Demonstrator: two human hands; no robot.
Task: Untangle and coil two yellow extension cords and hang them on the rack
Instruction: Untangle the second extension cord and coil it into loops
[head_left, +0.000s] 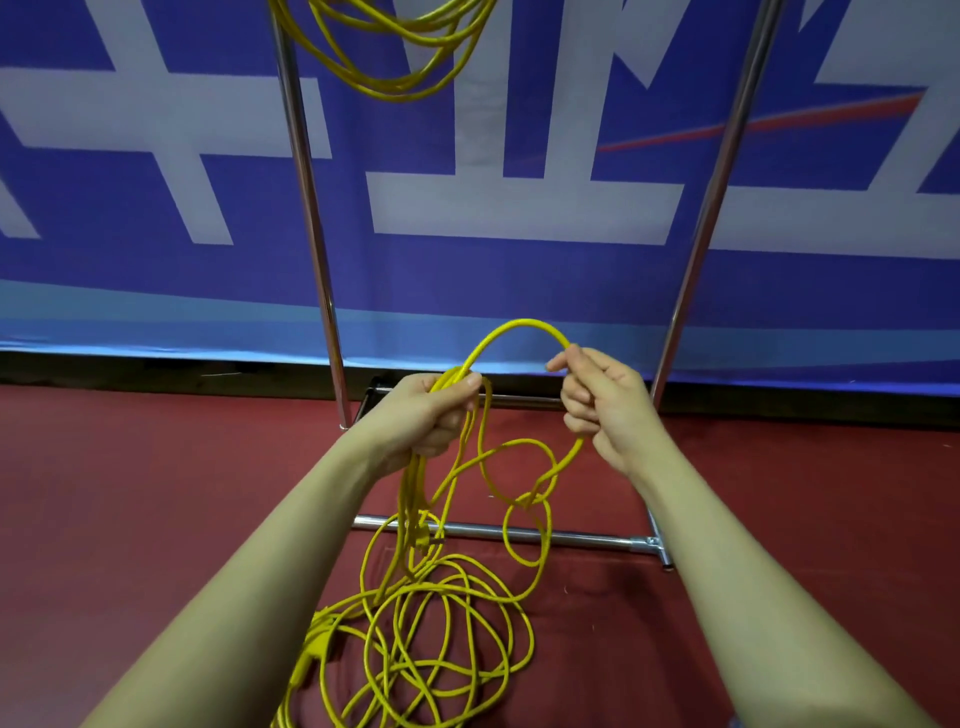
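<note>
Gripping several gathered loops of a thin, braided yellow cord (519, 325), the left hand (428, 415) curls tight while the right hand (602, 400) pinches one arched strand. Beneath them the rest sprawls in tangled rings on the red floor (156, 493), before the shiny steel rack (306, 208), where another coiled cord (395, 78) hangs.

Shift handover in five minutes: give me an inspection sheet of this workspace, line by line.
Surface: dark red floor, cord loops lying on it.
Job's things: loose yellow extension cord, still tangled; coiled yellow cord hanging at the top of the chrome tube rack.
Clutter: nothing seen.
Grippers: left hand grips gathered loops; right hand pinches one strand.
Cables: an arch of cord spans both hands.
Surroundings: blue and white banner behind the rack.
</note>
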